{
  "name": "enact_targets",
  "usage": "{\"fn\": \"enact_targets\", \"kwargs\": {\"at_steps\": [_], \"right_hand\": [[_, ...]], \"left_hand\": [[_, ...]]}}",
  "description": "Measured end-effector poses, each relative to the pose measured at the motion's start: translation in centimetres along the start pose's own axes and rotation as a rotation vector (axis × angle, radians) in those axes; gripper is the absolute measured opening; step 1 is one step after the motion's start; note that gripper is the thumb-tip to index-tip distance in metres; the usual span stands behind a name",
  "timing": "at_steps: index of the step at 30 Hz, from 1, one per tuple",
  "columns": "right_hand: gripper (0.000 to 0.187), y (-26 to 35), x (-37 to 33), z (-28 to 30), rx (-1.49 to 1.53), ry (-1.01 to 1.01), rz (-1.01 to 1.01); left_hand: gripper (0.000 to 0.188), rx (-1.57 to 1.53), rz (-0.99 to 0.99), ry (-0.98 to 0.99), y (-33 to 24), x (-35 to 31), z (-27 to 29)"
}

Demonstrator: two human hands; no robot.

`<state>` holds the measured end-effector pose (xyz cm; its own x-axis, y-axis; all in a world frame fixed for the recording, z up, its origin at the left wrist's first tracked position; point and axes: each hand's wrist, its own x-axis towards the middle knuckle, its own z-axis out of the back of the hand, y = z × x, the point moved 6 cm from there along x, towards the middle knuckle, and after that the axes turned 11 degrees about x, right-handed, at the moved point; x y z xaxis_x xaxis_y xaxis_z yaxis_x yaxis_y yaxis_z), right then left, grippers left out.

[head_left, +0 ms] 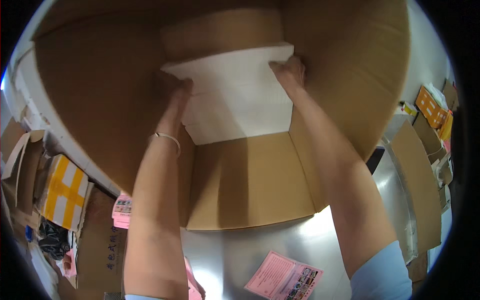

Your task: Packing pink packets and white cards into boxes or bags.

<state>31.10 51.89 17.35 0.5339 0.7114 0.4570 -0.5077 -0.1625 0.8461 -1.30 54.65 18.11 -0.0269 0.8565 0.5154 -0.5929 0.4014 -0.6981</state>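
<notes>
Both my arms reach into a large open cardboard box (250,185) that lies with its mouth toward me. White flat-sided boxes (237,107) are stacked against its back; faint seams run across their front. My left hand (175,89) is closed on the left end of the top white box, its fingers partly lost in shadow. At the opposite end, my right hand (291,72) grips the same box, thumb on the front face. Whether the top box rests fully on those below, I cannot tell.
A metal table (225,260) bears the carton, with a pink printed leaflet (284,276) in front. More pink leaflets (122,210) lie at the left. Beyond stand a yellow-taped white box (65,192), a black bag (53,239), and at right a cardboard flap (417,190) and an orange box (431,107).
</notes>
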Motion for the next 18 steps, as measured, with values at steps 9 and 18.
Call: {"fn": "enact_targets", "kwargs": {"at_steps": [9, 18], "right_hand": [[0.084, 4.8, -2.4, -2.9, -0.566, -0.020, 0.320], [0.099, 3.6, 0.2, -4.2, -0.352, 0.156, 0.214]], "left_hand": [[0.094, 0.889, 0.235, -0.338, 1.0, 2.8, 0.5], [0.114, 0.230, -0.145, -0.040, 4.2, 5.6, 0.6]]}}
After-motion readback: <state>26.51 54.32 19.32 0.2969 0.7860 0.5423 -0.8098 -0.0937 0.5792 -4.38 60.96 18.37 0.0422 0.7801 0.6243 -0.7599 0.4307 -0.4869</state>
